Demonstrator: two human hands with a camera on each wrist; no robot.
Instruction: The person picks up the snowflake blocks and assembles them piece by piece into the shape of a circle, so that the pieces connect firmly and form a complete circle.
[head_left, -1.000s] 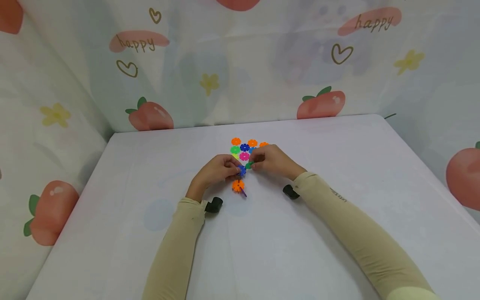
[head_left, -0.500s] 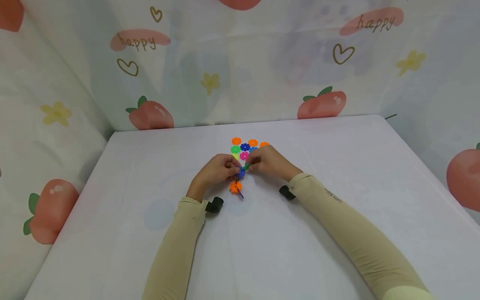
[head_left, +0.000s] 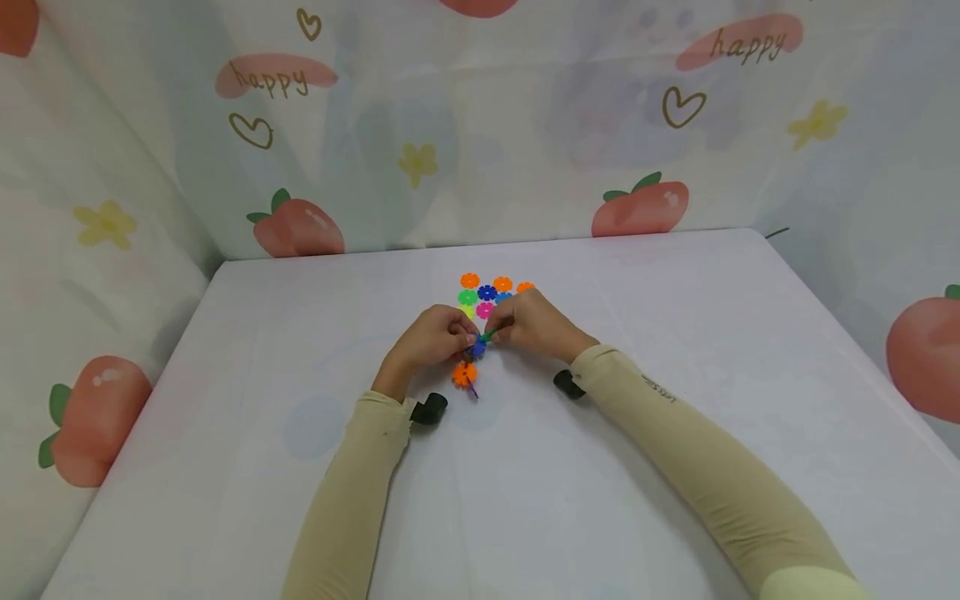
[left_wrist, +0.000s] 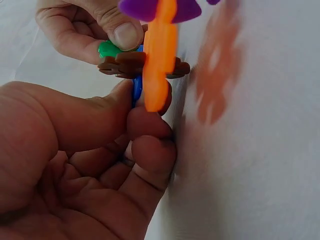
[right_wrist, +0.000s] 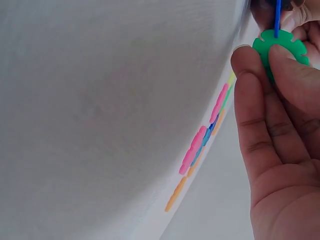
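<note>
In the head view, my left hand (head_left: 427, 340) pinches the blue snowflake disc (head_left: 478, 350) between thumb and fingers. That disc belongs to a joined string with a brown disc (left_wrist: 120, 65), an orange disc (left_wrist: 159, 65) and a purple disc (left_wrist: 137, 9). From the other side, my right hand (head_left: 542, 327) pinches a green snowflake disc (right_wrist: 294, 46) between thumb and forefinger. Its slotted edge meets the blue disc's edge in the right wrist view, the two standing crosswise. Fingers hide much of the blue disc, and the orange one hangs toward me.
Behind my hands, loose discs lie flat on the white table (head_left: 225, 417): several orange ones (head_left: 470, 281), a light green (head_left: 468, 297), a dark blue (head_left: 487, 293), a pink (head_left: 485, 310) and others. A printed cloth (head_left: 510, 150) hangs behind the table.
My right hand has moved left, bringing the green disc onto the blue disc's edge and turning it more edge-on. The joined string has shifted slightly left, while my left hand keeps its pinch.
</note>
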